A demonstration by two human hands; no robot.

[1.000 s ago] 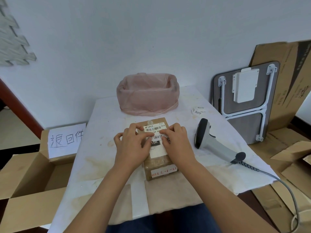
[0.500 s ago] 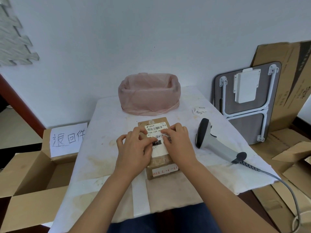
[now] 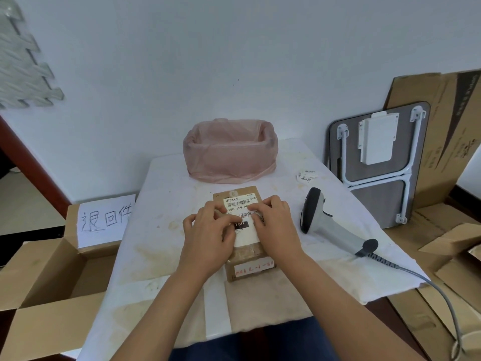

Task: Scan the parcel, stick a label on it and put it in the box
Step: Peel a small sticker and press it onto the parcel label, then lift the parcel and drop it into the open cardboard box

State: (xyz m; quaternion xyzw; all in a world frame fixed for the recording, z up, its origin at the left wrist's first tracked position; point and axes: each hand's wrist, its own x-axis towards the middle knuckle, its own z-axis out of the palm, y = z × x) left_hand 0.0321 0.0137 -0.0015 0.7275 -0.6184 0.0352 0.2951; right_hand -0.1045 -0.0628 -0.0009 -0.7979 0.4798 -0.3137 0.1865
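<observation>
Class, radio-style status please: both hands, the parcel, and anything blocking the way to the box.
Left hand and right hand flat on parcel, pressing small label. Parcel on table, not boxed. Open box at left; path clear. Scanner lies at right.

Both hands palm down side by side, left (image 3: 208, 235), right (image 3: 277, 227), fingertips pressing flat

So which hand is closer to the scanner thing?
The right hand. It presses on the parcel just beside the scanner, not touching it. The left hand sits on the parcel's far side.
</observation>
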